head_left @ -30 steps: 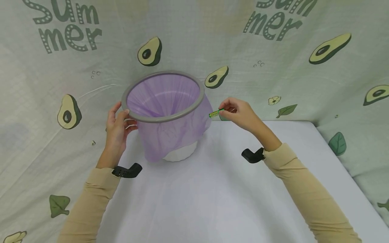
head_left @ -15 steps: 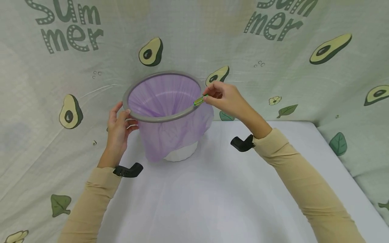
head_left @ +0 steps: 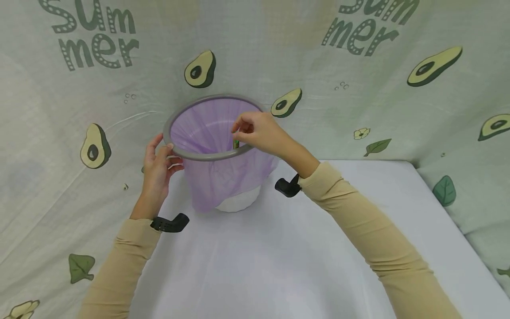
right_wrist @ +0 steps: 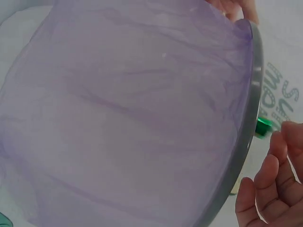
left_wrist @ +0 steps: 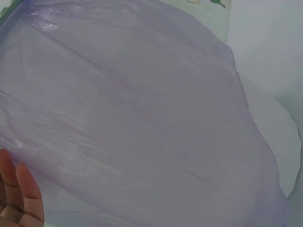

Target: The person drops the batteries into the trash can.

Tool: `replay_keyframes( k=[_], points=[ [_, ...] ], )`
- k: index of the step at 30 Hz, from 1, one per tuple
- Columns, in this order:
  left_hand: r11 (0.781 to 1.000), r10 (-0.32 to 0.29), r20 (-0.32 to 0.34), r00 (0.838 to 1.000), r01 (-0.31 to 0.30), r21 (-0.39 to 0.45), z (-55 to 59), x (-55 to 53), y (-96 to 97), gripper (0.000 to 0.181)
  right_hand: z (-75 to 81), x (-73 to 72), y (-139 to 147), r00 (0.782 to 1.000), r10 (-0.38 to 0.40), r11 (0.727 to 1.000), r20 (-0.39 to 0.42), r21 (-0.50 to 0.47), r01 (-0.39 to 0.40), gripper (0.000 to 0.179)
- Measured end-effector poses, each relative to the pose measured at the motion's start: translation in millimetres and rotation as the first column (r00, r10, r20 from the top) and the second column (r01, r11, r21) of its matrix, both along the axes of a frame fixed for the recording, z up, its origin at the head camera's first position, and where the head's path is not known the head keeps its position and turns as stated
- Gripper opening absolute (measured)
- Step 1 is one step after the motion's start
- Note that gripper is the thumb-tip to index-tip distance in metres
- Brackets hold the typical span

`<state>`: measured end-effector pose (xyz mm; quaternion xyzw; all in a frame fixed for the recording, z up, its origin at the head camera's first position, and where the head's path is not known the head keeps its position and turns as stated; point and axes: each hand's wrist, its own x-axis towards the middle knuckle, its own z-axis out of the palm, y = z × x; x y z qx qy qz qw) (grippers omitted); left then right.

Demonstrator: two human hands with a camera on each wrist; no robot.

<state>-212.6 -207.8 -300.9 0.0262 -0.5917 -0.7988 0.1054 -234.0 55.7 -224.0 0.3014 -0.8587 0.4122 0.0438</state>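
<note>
A white trash can (head_left: 239, 201) stands on the table, lined with a purple trash bag (head_left: 223, 177) under a grey rim ring (head_left: 207, 157). My left hand (head_left: 156, 170) holds the ring's left side, thumb on top; its fingertips (left_wrist: 29, 182) show beside the bag in the left wrist view. My right hand (head_left: 259, 130) hangs over the near right part of the opening, fingers bent. Just below its fingertips is a small green-and-yellow battery (head_left: 236, 144), roughly upright. In the right wrist view the battery's green end (right_wrist: 263, 127) looks blurred and apart from the fingertips, partly hidden by the ring.
A white table (head_left: 247, 266) carries the can near its back edge. Behind and at the sides hangs a pale cloth (head_left: 247, 44) printed with avocados, leaves and lettering. Each wrist wears a black camera mount (head_left: 171, 223).
My right hand has moved left from beside the can to over its opening. The battery has tipped from slanted to upright and slipped below the fingertips. My left hand stays on the ring.
</note>
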Motion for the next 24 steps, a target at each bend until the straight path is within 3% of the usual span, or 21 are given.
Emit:
replay_keyframes(
  k=[9, 17, 24],
  points=[
    [1.0, 0.005, -0.009, 1.0, -0.005, 0.005, -0.5, -0.6, 0.0, 0.052, -2.5, 5.9, -20, 1.0, 0.021, 1.0, 0.002, 0.021, -0.021, 0.006],
    [1.0, -0.003, -0.001, 1.0, 0.003, 0.009, -1.6, -0.8, 2.8, 0.052, -7.5, 8.2, -10, 1.0, 0.012, 1.0, -0.002, 0.008, -0.012, 0.006],
    [1.0, 0.003, 0.0, 1.0, -0.003, 0.027, -1.3, 0.9, 2.5, 0.054, -15.7, 15.1, 4, 1.0, 0.023, 0.997, 0.015, -0.072, -0.022, 0.005]
  ],
)
